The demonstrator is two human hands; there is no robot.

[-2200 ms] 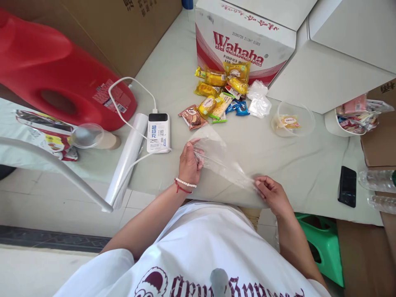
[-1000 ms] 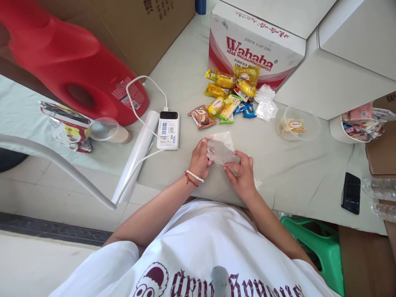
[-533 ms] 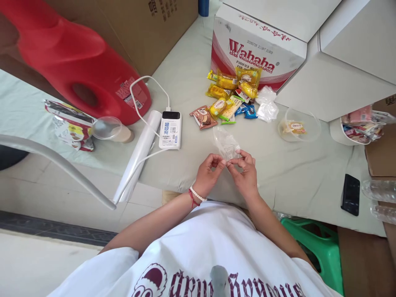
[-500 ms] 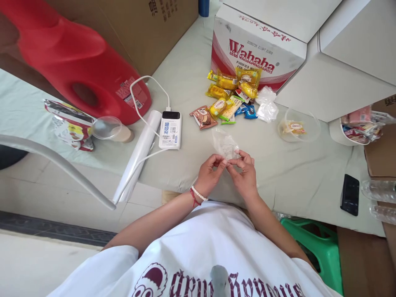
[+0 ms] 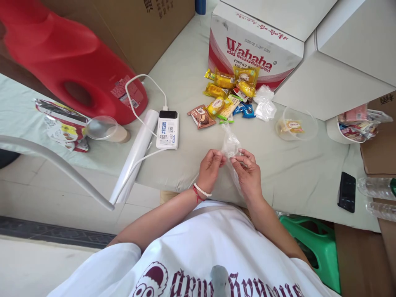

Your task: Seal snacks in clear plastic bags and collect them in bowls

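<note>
Between my two hands hangs a thin clear plastic bag (image 5: 230, 145), crumpled and partly spread over the table's near edge. My left hand (image 5: 210, 166), with a white bead bracelet and a red cord at the wrist, pinches the bag's left side. On the other side my right hand (image 5: 247, 170) grips it between thumb and fingers. Beyond the bag lies a pile of wrapped snacks: yellow-packed cakes (image 5: 225, 80), a brown packet (image 5: 201, 116) and a blue packet (image 5: 244, 110). More crumpled clear plastic bags (image 5: 265, 103) rest to the right of the pile.
A clear round tub (image 5: 297, 126) holds one yellow snack. Farther right are a white bowl (image 5: 343, 134) of packets and a black phone (image 5: 347, 192). On the left are a white power bank (image 5: 168, 130) with cable, a plastic roll (image 5: 136, 156), a plastic cup (image 5: 107, 130) and a red jug (image 5: 77, 74).
My hands have moved slightly apart. The bag has shifted and now hangs down between them, its upper part narrower than before. The view has turned a little.
</note>
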